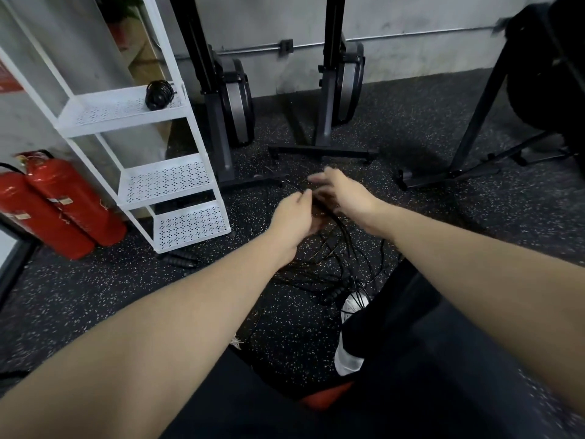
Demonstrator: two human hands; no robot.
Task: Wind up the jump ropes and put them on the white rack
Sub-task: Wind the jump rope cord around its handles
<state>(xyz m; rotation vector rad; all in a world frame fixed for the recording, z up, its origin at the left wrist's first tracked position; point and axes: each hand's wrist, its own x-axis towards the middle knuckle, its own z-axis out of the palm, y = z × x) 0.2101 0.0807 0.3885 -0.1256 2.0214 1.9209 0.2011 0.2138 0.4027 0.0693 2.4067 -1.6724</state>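
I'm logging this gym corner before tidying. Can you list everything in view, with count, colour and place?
white rack: one, white, at left by the wall
wound rope: one, black, on the rack's upper shelf in view
loose ropes: a tangle, count unclear, black, on the floor under the hands
rope handles: black, count unclear, on the floor by the rack's foot
fire extinguishers: two, red, far left
rowing machines: two, black and grey, upright at the wall
shoe: one, white, lower middle
left hand: pinches a rope
right hand: blurred, fingers spread over the rope
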